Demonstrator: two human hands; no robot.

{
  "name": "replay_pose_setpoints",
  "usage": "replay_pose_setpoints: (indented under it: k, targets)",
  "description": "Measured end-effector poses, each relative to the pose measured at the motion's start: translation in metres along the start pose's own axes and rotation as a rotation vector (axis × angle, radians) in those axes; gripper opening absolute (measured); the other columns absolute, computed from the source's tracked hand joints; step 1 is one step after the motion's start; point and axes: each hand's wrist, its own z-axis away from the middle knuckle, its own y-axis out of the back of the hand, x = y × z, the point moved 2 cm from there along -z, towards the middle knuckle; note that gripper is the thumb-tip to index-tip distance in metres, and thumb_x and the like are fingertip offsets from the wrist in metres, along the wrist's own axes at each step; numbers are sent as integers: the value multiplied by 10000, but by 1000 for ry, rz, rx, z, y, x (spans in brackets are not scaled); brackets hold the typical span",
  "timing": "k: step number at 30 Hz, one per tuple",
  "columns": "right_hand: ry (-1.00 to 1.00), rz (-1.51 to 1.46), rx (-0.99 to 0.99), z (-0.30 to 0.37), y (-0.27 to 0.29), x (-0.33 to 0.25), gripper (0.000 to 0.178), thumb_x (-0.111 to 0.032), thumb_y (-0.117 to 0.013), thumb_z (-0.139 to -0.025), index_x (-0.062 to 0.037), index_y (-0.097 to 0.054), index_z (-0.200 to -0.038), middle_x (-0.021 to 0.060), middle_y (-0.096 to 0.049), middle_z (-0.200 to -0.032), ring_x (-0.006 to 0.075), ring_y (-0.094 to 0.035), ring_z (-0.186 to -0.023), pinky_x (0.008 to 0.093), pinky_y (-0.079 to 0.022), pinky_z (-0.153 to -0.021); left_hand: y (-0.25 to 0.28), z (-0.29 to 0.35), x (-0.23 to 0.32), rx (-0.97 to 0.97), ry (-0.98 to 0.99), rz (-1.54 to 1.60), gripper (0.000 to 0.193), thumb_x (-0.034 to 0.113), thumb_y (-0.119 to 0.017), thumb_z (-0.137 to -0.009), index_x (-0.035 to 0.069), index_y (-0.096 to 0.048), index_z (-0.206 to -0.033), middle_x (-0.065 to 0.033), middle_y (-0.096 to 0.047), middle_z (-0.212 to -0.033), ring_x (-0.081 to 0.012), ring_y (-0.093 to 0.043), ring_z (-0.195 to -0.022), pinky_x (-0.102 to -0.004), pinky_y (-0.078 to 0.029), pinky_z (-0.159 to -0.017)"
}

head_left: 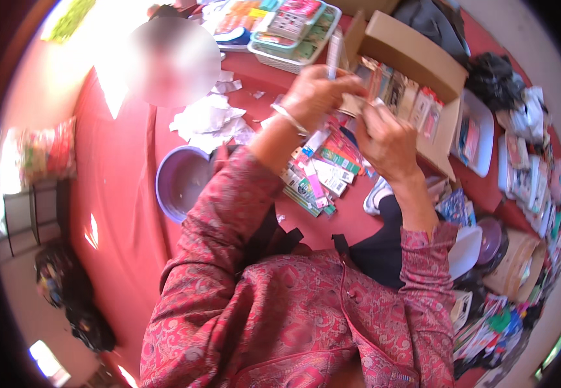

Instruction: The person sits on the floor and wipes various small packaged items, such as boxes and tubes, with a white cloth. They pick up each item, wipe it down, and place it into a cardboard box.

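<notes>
Two bare hands are raised above a red floor covering (125, 213), the left hand (316, 97) slightly farther forward than the right hand (389, 142). One slim pale strip (335, 55) is held at its lower end by the left hand's fingers, which are closed narrowly around it. Its long axis is set nearly upright in the view, with the free end pointed away from the wearer and leaned a little to the right. One small tan piece (353, 105) is seen between the hands, blurred; the right hand's fingers are curled close beside it, but whether it is gripped by them cannot be told.

Below the hands, slim cartons (313, 184) are strewn in a heap, pointed in several directions and overlapped too much to be counted. One cardboard box (416, 48), open and partly filled with packets, is placed just beyond the right hand. One white basket (280, 63) loaded with packages is set ahead of the left hand. Two purple bowls are seen: one (183, 184) left of the left forearm, one (489, 239) far to the right. White paper scraps (209, 123) are piled near the first bowl.
</notes>
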Motion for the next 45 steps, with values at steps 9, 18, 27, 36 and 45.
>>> replay_pose_setpoints:
  k: [9, 18, 27, 36, 45]
  targets:
    - [-558, -639, 67, -21, 22, 15, 288, -303, -515, -867, -39, -613, -807, 72, -648, -631, 164, -602, -531, 275, -466, -543, 51, -18, 10, 63, 0, 94, 300, 269, -471, -897, -5, -590, -924, -102, -647, -847, -48, -502, -517, -135, -315, -397]
    - [-343, -482, 207, -20, -4, 12, 143, -165, -589, -797, -25, -575, -771, 130, -578, -705, 283, -569, -657, 356, -439, -590, -3, -12, -36, -106, 200, 132, 298, 320, -501, -873, 51, -589, -779, -57, -586, -678, -99, -504, -518, -240, -401, -467]
    - [-356, -634, -222, -23, 14, 8, 147, -134, -578, -779, 13, -582, -777, 139, -569, -713, 252, -573, -668, 323, -435, -620, -1, -12, -42, 57, 118, -39, 320, 304, -457, -900, 16, -590, -863, -37, -592, -692, -117, -566, -576, -253, -456, -512]
    - [-1023, -1122, -130, -10, -5, 51, 336, -351, -583, -844, -16, -565, -857, 51, -608, -704, 94, -565, -601, 207, -447, -519, -12, 7, -30, -294, -137, -125, 274, 245, -513, -852, -15, -591, -892, -31, -600, -776, -91, -553, -690, -250, -451, -629]
    - [-977, -1205, 67, -10, -1, 58, 141, -161, -649, -774, -29, -601, -772, 34, -610, -715, 95, -569, -601, 231, -459, -563, -12, 12, -32, -284, 140, 160, 174, 135, -619, -784, 18, -562, -900, 5, -548, -742, -74, -508, -587, -212, -401, -532]
